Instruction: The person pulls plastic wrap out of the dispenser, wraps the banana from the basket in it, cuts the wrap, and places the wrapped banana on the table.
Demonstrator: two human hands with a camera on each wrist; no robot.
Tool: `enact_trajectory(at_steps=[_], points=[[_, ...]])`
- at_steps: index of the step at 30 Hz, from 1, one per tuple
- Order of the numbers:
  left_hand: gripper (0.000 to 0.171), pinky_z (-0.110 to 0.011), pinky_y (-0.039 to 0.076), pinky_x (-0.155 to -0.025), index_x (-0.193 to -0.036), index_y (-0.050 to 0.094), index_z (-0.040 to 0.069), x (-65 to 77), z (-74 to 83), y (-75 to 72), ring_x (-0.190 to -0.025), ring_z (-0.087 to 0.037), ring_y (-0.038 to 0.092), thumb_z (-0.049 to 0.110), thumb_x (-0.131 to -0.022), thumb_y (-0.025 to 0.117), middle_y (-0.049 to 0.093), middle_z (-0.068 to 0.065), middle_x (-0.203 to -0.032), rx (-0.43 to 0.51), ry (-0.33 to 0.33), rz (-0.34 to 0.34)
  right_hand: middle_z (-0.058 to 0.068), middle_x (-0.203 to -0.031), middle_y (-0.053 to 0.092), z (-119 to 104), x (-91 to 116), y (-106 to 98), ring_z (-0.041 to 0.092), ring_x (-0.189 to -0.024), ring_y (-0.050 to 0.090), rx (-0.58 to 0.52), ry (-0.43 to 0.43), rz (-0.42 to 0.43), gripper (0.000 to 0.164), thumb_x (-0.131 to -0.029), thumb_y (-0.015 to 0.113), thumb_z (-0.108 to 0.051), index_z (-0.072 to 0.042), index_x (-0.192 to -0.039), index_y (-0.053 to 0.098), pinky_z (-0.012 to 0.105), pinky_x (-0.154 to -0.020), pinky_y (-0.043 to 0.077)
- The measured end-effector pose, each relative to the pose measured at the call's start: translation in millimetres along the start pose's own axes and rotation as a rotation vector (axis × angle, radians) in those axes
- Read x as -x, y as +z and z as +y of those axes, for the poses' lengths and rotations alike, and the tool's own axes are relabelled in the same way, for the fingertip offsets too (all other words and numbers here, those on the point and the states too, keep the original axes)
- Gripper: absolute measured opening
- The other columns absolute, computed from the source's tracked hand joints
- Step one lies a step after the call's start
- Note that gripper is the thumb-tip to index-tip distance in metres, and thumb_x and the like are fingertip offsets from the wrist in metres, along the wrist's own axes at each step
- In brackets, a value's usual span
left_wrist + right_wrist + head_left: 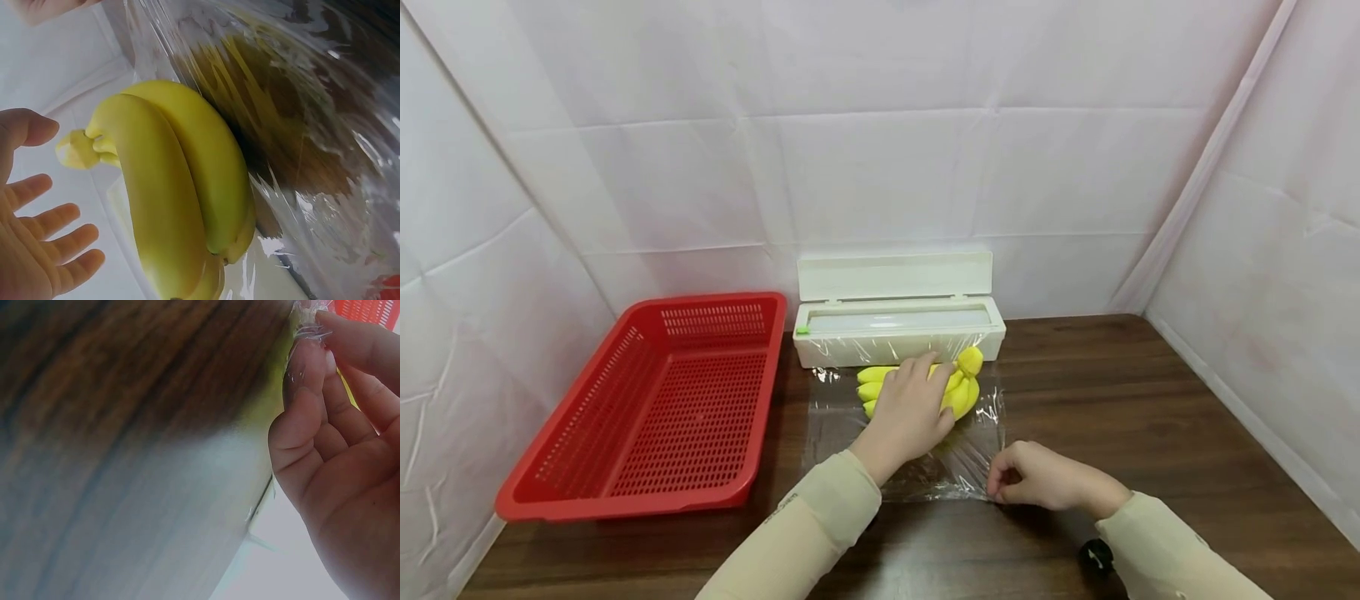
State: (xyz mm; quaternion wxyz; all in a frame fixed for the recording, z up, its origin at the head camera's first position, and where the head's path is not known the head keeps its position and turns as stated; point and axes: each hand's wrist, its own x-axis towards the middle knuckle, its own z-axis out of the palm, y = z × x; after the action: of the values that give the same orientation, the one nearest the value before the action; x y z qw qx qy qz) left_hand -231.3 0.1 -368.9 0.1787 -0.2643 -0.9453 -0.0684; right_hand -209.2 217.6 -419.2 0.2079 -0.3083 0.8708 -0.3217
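A bunch of yellow bananas point(964, 398) lies on a sheet of clear cling film point(925, 477) drawn out from a white dispenser box point(898, 350). Over the bananas is my left hand point(910, 412); in the left wrist view its fingers are spread and loosely extended beside the bunch point(162, 187), not wrapped round it. At the sheet's near right corner, my right hand point(1048, 477) pinches the film between thumb and fingers. Gathered film point(309, 325) shows at those fingertips in the right wrist view.
A red plastic basket point(763, 400) with slotted sides stands on the left of the dark wooden table point(1097, 392). The dispenser's lid point(895, 275) is raised against the white cloth backdrop. A small black object point(1096, 557) lies by the right sleeve.
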Motion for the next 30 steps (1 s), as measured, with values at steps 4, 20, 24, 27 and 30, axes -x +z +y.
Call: enact_trajectory(at_steps=[4,20,24,27,30], points=[[0.048,-0.042,0.045,-0.093,-0.129,0.053,0.015,1.8,-3.7,-4.4,-0.118,-0.027,0.052,0.031,-0.085,0.061,0.05,-0.009,-0.136,0.005,-0.019,-0.012,-0.008,-0.072,0.063,0,-1,-3,-0.002,-0.062,0.051,0.002,-0.005,0.001,0.01,-0.082,0.064,-0.002,-0.011,-0.079,0.068,0.019,-0.057,0.047],[0.047,-0.046,0.042,-0.097,-0.125,0.056,0.012,12.6,-20.7,-12.5,-0.12,-0.03,0.049,0.035,-0.085,0.061,0.05,-0.012,-0.135,0.022,-0.084,-0.04,-0.006,-0.073,0.064,-2,-3,-10,-0.002,-0.063,0.051,-0.005,-0.036,0.015,0.008,-0.081,0.065,-0.002,-0.009,-0.079,0.068,0.018,-0.057,0.045],[0.046,-0.047,0.042,-0.096,-0.124,0.058,0.012,16.7,-23.3,-10.7,-0.12,-0.03,0.049,0.035,-0.084,0.062,0.051,-0.012,-0.134,0.028,-0.095,-0.03,-0.008,-0.073,0.063,0,-2,-7,-0.002,-0.063,0.05,-0.012,-0.03,0.013,0.007,-0.082,0.065,-0.004,-0.01,-0.08,0.068,0.018,-0.058,0.045],[0.045,-0.048,0.042,-0.094,-0.122,0.059,0.012,20.5,-24.3,-9.9,-0.12,-0.031,0.049,0.036,-0.084,0.063,0.051,-0.012,-0.134,0.038,-0.096,-0.021,-0.009,-0.072,0.062,2,-1,-3,-0.002,-0.063,0.05,-0.017,-0.031,0.01,0.007,-0.082,0.066,-0.005,-0.011,-0.08,0.068,0.018,-0.058,0.045],[0.046,-0.048,0.043,-0.094,-0.122,0.059,0.012,24.4,-24.9,-9.7,-0.12,-0.031,0.049,0.036,-0.084,0.063,0.051,-0.012,-0.134,0.043,-0.101,-0.02,-0.01,-0.072,0.061,4,1,0,-0.002,-0.063,0.051,-0.025,-0.028,0.007,0.006,-0.083,0.066,-0.006,-0.011,-0.079,0.067,0.018,-0.057,0.045]])
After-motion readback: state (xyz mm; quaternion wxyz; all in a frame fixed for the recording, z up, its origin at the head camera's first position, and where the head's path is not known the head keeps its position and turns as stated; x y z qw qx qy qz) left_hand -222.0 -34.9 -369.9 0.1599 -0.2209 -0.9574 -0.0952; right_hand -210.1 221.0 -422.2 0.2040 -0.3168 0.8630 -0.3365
